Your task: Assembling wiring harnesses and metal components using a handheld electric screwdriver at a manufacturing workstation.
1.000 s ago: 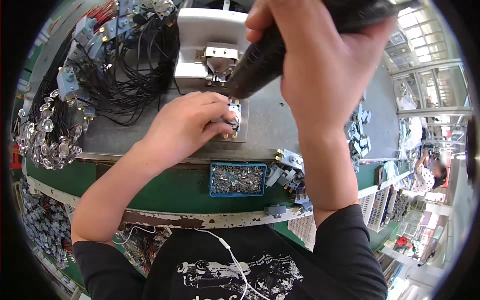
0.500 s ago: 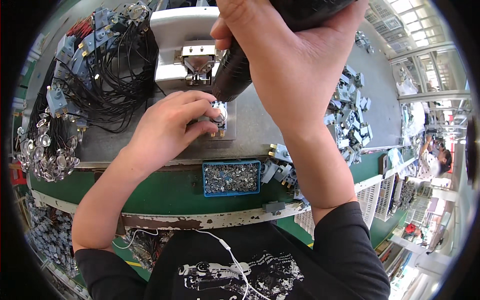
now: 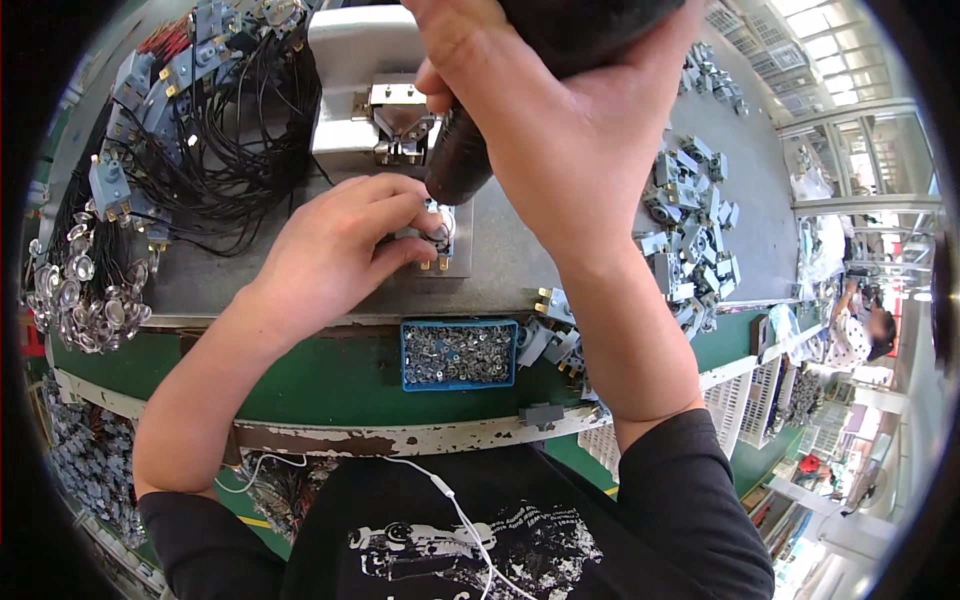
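Small blue-grey component with brass-coloured terminals [image 3: 446, 250] rests on a flat grey metal plate [image 3: 463, 262], grasped between thumb and fingers of the left hand [image 3: 345, 233]. The right hand [image 3: 570, 150] grips a black cylindrical tool [image 3: 460, 165], lower end at the component's far side.

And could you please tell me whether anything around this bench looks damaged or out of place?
Yes: the white front rail is chipped, its paint worn off in brown patches, widest left of centre. One grey component also looks stray at that rail, apart from the grey parts beside the blue tray.
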`<state>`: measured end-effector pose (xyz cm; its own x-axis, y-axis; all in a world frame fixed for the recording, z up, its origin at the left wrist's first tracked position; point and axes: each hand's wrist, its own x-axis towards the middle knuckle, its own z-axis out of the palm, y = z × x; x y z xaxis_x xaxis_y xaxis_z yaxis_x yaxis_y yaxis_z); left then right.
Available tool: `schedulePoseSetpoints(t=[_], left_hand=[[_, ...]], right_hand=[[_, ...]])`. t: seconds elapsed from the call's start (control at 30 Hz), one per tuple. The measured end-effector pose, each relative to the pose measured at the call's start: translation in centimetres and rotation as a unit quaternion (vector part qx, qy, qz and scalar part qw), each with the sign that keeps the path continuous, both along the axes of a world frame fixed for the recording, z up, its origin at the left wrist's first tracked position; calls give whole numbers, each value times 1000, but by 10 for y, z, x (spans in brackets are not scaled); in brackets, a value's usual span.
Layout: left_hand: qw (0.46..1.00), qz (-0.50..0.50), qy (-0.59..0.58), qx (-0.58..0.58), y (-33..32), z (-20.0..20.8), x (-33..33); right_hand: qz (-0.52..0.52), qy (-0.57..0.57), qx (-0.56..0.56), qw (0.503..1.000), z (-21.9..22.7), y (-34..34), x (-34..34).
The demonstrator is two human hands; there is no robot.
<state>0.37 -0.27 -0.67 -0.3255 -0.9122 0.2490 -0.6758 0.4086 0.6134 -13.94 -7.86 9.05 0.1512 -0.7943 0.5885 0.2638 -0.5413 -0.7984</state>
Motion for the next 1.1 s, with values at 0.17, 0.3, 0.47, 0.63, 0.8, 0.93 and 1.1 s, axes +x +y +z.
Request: schedulePoseSetpoints(t=[0.17, 0.3, 0.47, 0.63, 0.8, 0.93, 1.1], left_hand=[[999, 4, 37, 11, -3, 0, -1], [1000, -1, 29, 3, 1, -1, -1], [1000, 9, 28, -4, 5, -5, -4], [997, 7, 18, -72, 3, -11, -2], [976, 20, -96, -194, 25, 15, -30], [953, -183, -232, -63, 63, -12, -49], [952, -197, -229, -55, 65, -10, -56]], right_hand=[[130, -60, -112, 983, -22, -23, 7], [122, -49, -97, 987, -25, -19, 4], [94, -35, -79, 992, -28, -12, 5], [52, -19, -46, 997, -40, -23, 4], [20, -14, -28, 999, -18, -6, -54], [6, -28, -39, 999, -10, -1, -34], [-22, -48, -62, 997, 10, -11, -35]])
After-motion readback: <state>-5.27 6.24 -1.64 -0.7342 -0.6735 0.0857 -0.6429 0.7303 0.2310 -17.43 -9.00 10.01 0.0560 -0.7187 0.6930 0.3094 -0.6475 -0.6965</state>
